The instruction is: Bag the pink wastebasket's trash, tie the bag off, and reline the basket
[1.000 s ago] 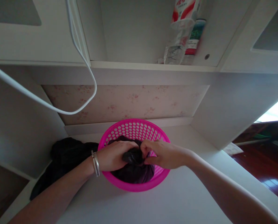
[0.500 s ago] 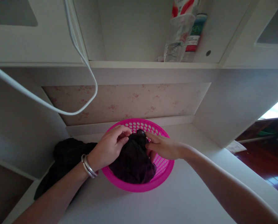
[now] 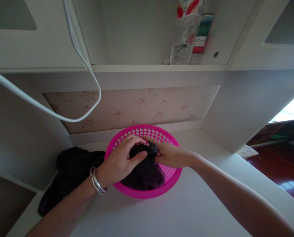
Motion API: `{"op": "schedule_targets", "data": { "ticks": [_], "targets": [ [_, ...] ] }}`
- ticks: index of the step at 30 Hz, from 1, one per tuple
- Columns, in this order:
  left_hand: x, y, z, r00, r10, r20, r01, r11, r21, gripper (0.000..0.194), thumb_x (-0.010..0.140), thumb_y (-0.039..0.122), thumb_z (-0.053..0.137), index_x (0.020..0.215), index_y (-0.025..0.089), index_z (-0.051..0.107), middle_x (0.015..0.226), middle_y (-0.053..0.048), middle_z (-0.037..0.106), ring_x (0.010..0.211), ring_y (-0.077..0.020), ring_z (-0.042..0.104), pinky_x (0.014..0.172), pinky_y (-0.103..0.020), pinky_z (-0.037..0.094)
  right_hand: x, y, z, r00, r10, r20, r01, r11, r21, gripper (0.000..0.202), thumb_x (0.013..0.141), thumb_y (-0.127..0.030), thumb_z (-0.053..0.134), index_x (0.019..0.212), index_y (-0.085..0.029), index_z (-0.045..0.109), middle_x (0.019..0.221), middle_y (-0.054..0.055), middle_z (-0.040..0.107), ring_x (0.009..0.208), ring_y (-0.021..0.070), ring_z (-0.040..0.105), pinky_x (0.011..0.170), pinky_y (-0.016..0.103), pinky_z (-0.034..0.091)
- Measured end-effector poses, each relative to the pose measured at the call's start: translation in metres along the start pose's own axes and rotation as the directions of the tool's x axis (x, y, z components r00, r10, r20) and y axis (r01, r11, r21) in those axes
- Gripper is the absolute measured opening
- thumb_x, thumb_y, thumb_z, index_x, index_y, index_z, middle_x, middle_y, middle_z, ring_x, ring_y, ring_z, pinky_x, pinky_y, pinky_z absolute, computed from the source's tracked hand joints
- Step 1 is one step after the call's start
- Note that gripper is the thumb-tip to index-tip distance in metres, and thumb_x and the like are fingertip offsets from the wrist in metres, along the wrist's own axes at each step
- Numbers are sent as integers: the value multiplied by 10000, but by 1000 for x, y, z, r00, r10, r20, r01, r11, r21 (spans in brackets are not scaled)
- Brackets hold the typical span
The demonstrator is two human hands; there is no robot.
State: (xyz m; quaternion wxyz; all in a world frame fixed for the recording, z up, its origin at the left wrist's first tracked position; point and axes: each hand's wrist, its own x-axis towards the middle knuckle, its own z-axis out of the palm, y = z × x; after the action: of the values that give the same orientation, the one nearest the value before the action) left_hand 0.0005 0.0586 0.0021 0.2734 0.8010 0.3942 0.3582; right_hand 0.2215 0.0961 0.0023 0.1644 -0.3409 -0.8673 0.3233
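Observation:
A bright pink basket with a perforated wall stands on the white surface. In it lies a crumpled dark purple-black cloth, its upper part bunched and slightly shiny. My left hand, with silver bangles at the wrist, curls over the cloth from the left, thumb and fingers on either side of a fold. From the right, my right hand grips the bunched upper part; some of its fingers reach behind the cloth and are partly hidden.
A black cloth heap lies left of the basket, partly behind my left forearm. A white cable hangs in a loop at upper left. The shelf above holds clear plastic cups and a labelled container.
My left hand has spread its thumb and fingers over the cloth. The right hand has moved slightly left, its fingers reaching behind the bunched part. The cloth's folds have shifted.

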Motion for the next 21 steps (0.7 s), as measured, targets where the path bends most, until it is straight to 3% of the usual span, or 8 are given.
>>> {"op": "schedule_targets", "data": {
  "ticks": [3, 5, 8, 10, 13, 15, 18, 21],
  "targets": [
    [0, -3, 3, 998, 27, -53, -22, 996, 85, 257, 905, 187, 631, 1155, 230, 595, 1160, -50, 608, 1132, -201, 567, 1027, -394, 441, 2, 2, 1, 991, -45, -128, 61, 990, 124, 635, 780, -86, 504, 1406, -189, 489, 1211, 95, 686, 1176, 231, 609, 977, 371, 479],
    [-1, -4, 2, 995, 65, -79, -57, 993, 101, 282, 887, 109, 600, 1145, 223, 596, 1155, -50, 602, 1135, -195, 562, 1030, -383, 440, 3, 4, 1, 988, -96, -118, 113, 983, 147, 560, 767, -70, 527, 1307, -208, 575, 1183, 64, 700, 1161, 212, 613, 964, 332, 478],
    [-5, -1, -2, 987, 115, -115, -97, 984, 150, 351, 828, 10, 543, 1109, 212, 602, 1122, -44, 605, 1108, -185, 561, 1018, -359, 435, 2, 4, -2, 992, -105, -66, 105, 994, -8, 357, 747, -80, 578, 1064, -199, 692, 1001, 35, 736, 948, 192, 658, 832, 284, 484],
    [-8, 3, -5, 987, 91, -130, -67, 982, 175, 401, 783, -21, 511, 1096, 212, 604, 1092, -33, 614, 1037, -175, 577, 969, -339, 453, 1, 2, -7, 993, -73, -90, 60, 989, -134, 261, 739, -62, 551, 912, -174, 711, 877, 35, 730, 824, 174, 640, 750, 270, 458],
    [-11, 8, -11, 993, 2, -120, 20, 982, 186, 432, 740, -21, 497, 1077, 222, 616, 1059, -11, 651, 990, -171, 600, 934, -327, 460, -2, 1, -17, 990, -49, -134, 23, 981, -194, 249, 766, -62, 507, 865, -170, 708, 810, 27, 712, 756, 154, 613, 683, 257, 420],
    [-13, 10, -15, 994, -58, -89, 73, 980, 187, 406, 746, 0, 495, 1051, 229, 635, 1042, -2, 681, 1000, -176, 620, 943, -327, 457, -3, 6, -24, 983, -18, -184, -21, 977, -211, 203, 840, -142, 514, 884, -180, 708, 773, 17, 698, 712, 150, 599, 652, 259, 406],
    [-17, 13, -22, 990, -118, -78, 132, 972, 196, 365, 802, 60, 495, 1078, 239, 653, 1089, -4, 709, 1041, -192, 638, 972, -335, 448, -2, 24, -31, 931, 80, -355, -148, 974, -169, 205, 913, -282, 517, 905, -183, 696, 751, 26, 694, 690, 164, 612, 645, 274, 425],
    [-23, 15, -29, 979, -180, -95, 194, 965, 176, 349, 878, 143, 482, 1159, 262, 653, 1203, -3, 709, 1137, -213, 626, 1018, -344, 423, 0, 44, -34, 828, 269, -491, -257, 962, 94, 250, 937, -254, 453, 1014, -163, 673, 795, 55, 716, 684, 171, 663, 663, 290, 487]
  ]
}}
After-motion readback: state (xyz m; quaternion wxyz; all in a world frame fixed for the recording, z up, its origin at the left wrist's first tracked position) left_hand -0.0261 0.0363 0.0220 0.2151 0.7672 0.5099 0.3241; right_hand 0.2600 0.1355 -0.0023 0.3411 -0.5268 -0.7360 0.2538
